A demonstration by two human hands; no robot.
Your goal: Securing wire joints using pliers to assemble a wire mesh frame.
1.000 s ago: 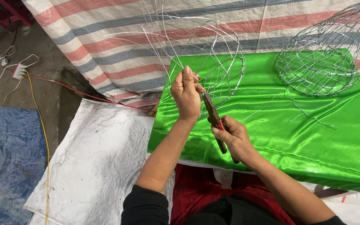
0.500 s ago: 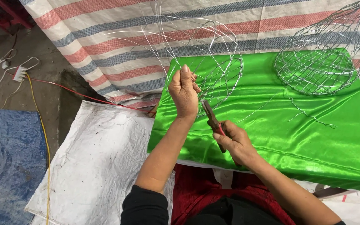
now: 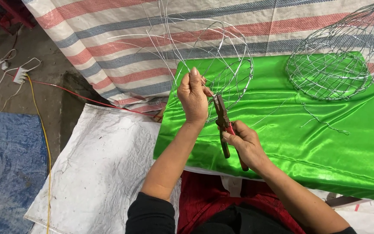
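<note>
Over green cloth [image 3: 308, 130], left hand [image 3: 192, 97] pinches wire frame [image 3: 213, 60] (unfinished); right hand [image 3: 244, 142] grips pliers [image 3: 222, 119].

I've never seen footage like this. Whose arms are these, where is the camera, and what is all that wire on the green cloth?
There is no machine here: these are a person's two bare hands, filmed by one camera worn on the head and looking down, so the arms reach into the picture from below.

The left hand is closed around thin wire of a half-made wire frame, a loose open cage of silvery strands. The right hand holds pliers with red handles, their tip against the wire right beside the left hand.

The work surface is covered with a shiny green cloth. On its far right lies a finished-looking wire basket of woven mesh, and loose wire pieces lie in front of it.

A striped tarp hangs behind, a white sheet covers the floor at the left, and a yellow cable runs along the ground.
</note>
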